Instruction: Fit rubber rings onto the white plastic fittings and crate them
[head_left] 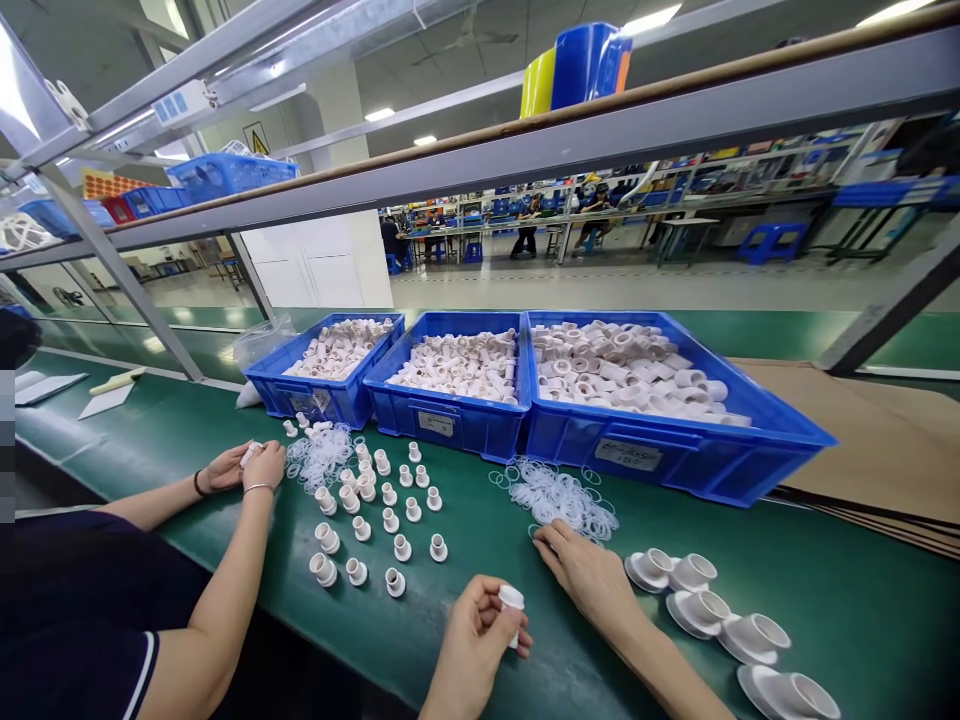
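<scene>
My left hand (480,640) is closed around a small white plastic flanged fitting (511,598), its wide round end up. At the near edge of a pile of thin translucent rings (562,497), my right hand (585,570) has its fingers bent down and drawn together. A single ring (533,530) shows at those fingertips; the thumb is mostly hidden. Several larger white flanged fittings (701,610) stand in a cluster to the right of my right hand. Smaller flanged fittings (390,520) stand on their flanges to the left of my hands.
Three blue bins (480,425) full of white fittings line the back of the green table (285,590). On the left, a co-worker's hands (244,465) hold a white piece beside a second ring pile (322,458). Cardboard (862,420) lies at right. A shelf beam (480,160) crosses above.
</scene>
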